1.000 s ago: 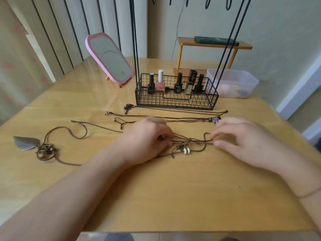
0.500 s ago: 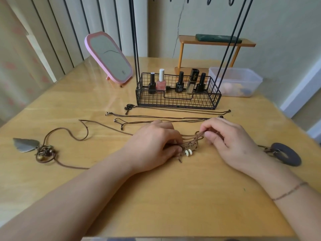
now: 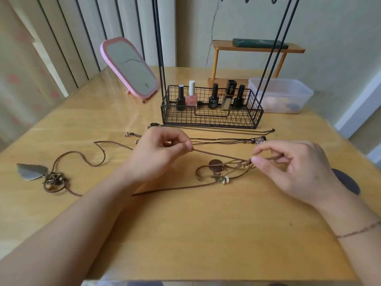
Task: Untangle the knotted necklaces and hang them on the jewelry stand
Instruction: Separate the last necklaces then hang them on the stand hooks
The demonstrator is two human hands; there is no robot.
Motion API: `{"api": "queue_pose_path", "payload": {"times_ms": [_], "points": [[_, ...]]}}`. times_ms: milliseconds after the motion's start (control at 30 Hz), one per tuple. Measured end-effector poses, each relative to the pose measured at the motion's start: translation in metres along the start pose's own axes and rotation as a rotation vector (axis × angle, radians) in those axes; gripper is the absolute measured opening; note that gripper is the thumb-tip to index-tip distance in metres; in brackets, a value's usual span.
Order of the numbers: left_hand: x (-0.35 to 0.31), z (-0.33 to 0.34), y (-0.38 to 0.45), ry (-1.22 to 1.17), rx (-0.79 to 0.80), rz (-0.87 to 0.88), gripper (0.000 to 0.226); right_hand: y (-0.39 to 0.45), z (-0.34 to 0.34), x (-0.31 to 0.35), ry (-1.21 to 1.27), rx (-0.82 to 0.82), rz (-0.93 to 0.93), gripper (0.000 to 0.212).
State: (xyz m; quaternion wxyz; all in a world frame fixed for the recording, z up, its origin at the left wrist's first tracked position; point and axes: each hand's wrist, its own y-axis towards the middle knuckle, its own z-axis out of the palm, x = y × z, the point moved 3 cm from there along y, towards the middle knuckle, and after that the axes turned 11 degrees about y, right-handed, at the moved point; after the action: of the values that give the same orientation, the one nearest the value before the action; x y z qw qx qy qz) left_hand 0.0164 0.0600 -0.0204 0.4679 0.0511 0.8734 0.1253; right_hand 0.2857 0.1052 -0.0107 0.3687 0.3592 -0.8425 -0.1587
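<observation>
A glossy, honey-coloured wooden tabletop (image 3: 185,234) sits against a pale wall, with vertical blinds (image 3: 61,48) to the left. At the centre, the left hand (image 3: 156,155) pinches a brown cord (image 3: 216,154), and the right hand (image 3: 292,168) pinches the same cord at the knotted necklaces (image 3: 222,172) lying between them. Behind stand a black wire basket (image 3: 210,118) of nail polish bottles, a pink mirror (image 3: 128,67) and a clear plastic box (image 3: 282,93). A leaf pendant (image 3: 31,171) lies far left.

Both hands, left hand (image 3: 158,153) and right hand (image 3: 296,168), now apart and raised, brown cord (image 3: 218,154) taut between.
</observation>
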Motion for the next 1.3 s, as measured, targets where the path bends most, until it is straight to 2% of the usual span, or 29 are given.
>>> {"api": "queue_pose_path", "payload": {"times_ms": [200, 300, 400, 533, 567, 633, 700, 767, 800, 867, 900, 933, 1067, 1200, 1300], "points": [[0.013, -0.029, 0.004, -0.086, -0.344, -0.228, 0.026, -0.001, -0.002, -0.002, 0.111, -0.012, -0.026, 0.048], [0.02, -0.04, 0.005, -0.215, -0.552, -0.344, 0.027, -0.001, 0.0, -0.002, 0.219, 0.036, -0.061, 0.039], [0.022, -0.05, 0.004, -0.339, -0.729, -0.422, 0.025, -0.001, 0.004, -0.001, 0.216, 0.083, -0.097, 0.039], [0.031, -0.065, 0.004, -0.279, -0.845, -0.464, 0.011, -0.002, 0.006, 0.001, 0.263, 0.069, -0.108, 0.052], [0.033, -0.066, 0.004, -0.208, -0.832, -0.444, 0.01, -0.002, 0.006, 0.002, 0.287, 0.063, -0.098, 0.047], [0.027, -0.06, 0.003, 0.105, -0.737, -0.355, 0.011, -0.003, 0.007, 0.005, 0.352, 0.057, -0.076, 0.031], [0.012, -0.043, 0.0, 0.362, -0.631, -0.119, 0.007, -0.003, 0.012, 0.009, 0.444, 0.065, -0.058, 0.02], [-0.012, -0.016, -0.008, 0.372, -0.43, 0.167, 0.006, -0.001, 0.018, 0.013, 0.504, 0.059, -0.059, 0.019], [-0.022, -0.002, -0.012, 0.318, -0.278, 0.247, 0.007, 0.0, 0.02, 0.015, 0.508, 0.051, -0.071, 0.021], [-0.037, 0.021, -0.019, 0.205, 0.005, 0.27, 0.016, 0.001, 0.023, 0.019, 0.489, 0.04, -0.11, 0.013], [-0.04, 0.029, -0.021, 0.161, 0.088, 0.25, 0.018, 0.002, 0.025, 0.021, 0.467, 0.038, -0.13, 0.01], [-0.04, 0.034, -0.021, 0.125, 0.126, 0.235, 0.019, 0.003, 0.026, 0.024, 0.442, 0.04, -0.146, 0.01], [-0.032, 0.036, -0.017, 0.051, 0.113, 0.213, 0.014, 0.005, 0.03, 0.028, 0.392, 0.02, -0.198, 0.01], [-0.03, 0.033, -0.016, 0.062, 0.107, 0.227, 0.013, 0.005, 0.033, 0.024, 0.452, 0.018, -0.115, 0.026], [-0.027, 0.03, -0.015, 0.046, 0.132, 0.222, 0.014, 0.004, 0.032, 0.022, 0.476, 0.023, -0.071, 0.028]]}}
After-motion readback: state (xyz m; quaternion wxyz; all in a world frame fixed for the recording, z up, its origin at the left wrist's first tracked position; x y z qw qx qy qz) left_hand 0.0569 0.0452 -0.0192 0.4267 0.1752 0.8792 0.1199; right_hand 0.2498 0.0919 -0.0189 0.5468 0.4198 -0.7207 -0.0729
